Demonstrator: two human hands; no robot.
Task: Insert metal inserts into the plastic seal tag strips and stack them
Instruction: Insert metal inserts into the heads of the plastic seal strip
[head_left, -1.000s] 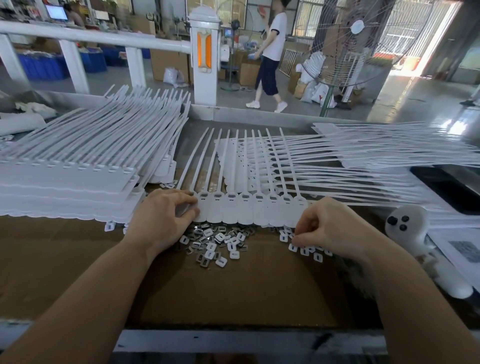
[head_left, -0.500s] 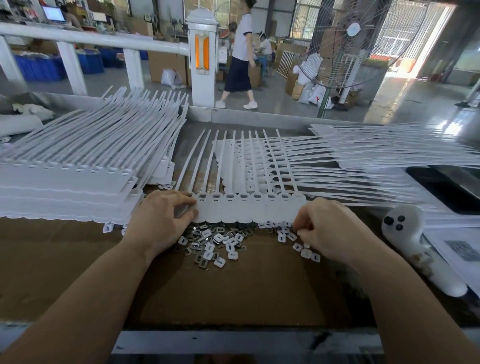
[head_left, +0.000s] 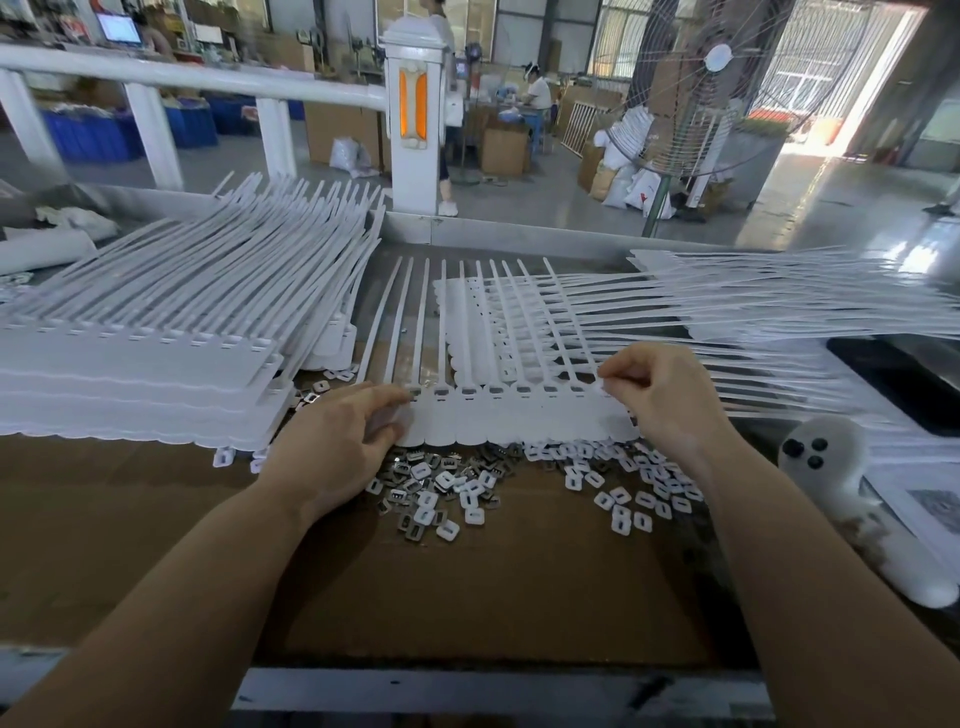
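Right hand (head_left: 670, 400) pinches a small insert at the rightmost slot of the tag strip (head_left: 519, 418), which lies flat on the cardboard (head_left: 467, 582). Left hand (head_left: 337, 441) presses the strip's left end with fingers spread flat. Advise seating the insert squarely, keeping the strip pinned; loose inserts (head_left: 447, 486) lie just below

Blurred walker (head_left: 445, 104) behind white post (head_left: 414, 119)
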